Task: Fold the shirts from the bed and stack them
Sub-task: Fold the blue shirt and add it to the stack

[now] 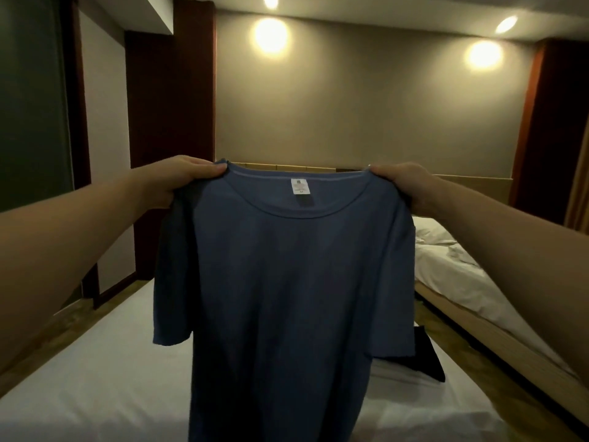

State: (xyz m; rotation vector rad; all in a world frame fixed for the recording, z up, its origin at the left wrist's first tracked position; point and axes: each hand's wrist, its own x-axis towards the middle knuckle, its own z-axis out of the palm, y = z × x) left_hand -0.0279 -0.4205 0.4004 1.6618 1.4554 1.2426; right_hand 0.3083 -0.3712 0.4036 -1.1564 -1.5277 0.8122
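A blue T-shirt hangs spread out in front of me above the white bed, its collar and white neck label facing me. My left hand grips the shirt's left shoulder. My right hand grips its right shoulder. Both sleeves hang down at the sides, and the hem drops out of view at the bottom. A dark garment lies on the bed at the right, partly hidden behind the shirt.
A second bed with rumpled white bedding stands to the right across a narrow strip of wooden floor. Dark wooden panels and a grey wall lie beyond.
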